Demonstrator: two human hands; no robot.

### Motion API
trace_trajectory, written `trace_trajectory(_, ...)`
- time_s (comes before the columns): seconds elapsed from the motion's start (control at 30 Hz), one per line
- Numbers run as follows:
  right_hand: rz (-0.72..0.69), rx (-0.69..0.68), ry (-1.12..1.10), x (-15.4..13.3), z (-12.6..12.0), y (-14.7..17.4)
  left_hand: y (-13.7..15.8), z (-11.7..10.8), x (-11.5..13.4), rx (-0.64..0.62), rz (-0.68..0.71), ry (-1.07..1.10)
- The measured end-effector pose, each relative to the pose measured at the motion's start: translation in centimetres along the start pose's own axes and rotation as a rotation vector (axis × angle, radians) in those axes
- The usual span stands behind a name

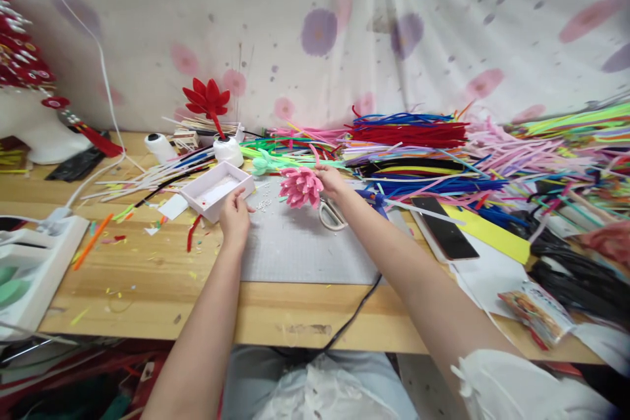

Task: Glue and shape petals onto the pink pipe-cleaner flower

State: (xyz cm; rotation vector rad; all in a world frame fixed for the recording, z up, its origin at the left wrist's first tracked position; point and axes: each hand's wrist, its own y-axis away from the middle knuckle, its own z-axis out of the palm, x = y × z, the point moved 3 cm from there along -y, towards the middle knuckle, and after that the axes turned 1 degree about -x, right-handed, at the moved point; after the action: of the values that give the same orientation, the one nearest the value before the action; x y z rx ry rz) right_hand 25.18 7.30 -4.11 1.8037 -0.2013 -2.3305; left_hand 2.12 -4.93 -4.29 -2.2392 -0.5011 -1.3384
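Note:
My right hand (pixel 331 182) is closed on the short stem of a pink flower (pixel 301 188) with many pointed petals, held over the grey cutting mat (pixel 305 256). Beside the small white box (pixel 197 203), my left hand (pixel 235 215) hovers with thumb and index finger apart; nothing shows in it. Small white beads (pixel 263 202) lie scattered on the mat between my hands. Under my right wrist sit scissors (pixel 333 216) with pale handles, partly covered. A mint-green flower (pixel 263 163) lies behind the mat.
A red flower (pixel 207 100) stands in a white thread spool (pixel 228 152). Bundles of coloured pipe cleaners (pixel 408 134) line the back. To the right are a phone (pixel 445 228), yellow card (pixel 497 236) and snack packet (pixel 536 315). A white tray (pixel 54 275) occupies the left.

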Motion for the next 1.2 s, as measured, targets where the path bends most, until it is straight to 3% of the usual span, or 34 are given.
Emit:
trace_trajectory(0.23, 0.034, 0.109, 0.234, 0.9, 1.0, 0.5, -0.1, -0.8, -0.3, -0.057, 0.035, -0.051)
trace_trajectory(0.37, 0.019, 0.142, 0.378, 1.2, 0.8, 0.6, 0.1, -0.6, -0.4, -0.137, 0.133, -0.258)
trace_trajectory(0.5, 0.016, 0.117, 0.521, 0.9, 0.1, 0.8, 0.7, 0.1, -0.6, -0.259, 0.197, -0.428)
trace_trajectory(0.6, 0.015, 0.069, 0.630, 0.6, -0.5, 1.2, 0.9, 0.6, -0.5, -0.283, 0.213, -0.489)
trace_trajectory(0.87, -0.068, -0.035, 0.451, 0.6, -0.6, 1.5, 0.4, 1.7, -0.4, -0.296, 0.271, -0.529)
trace_trajectory(1.2, -0.102, 0.075, 0.612, 0.7, -0.1, 1.6, 0.8, 2.5, -0.7, -0.247, 0.310, -0.589)
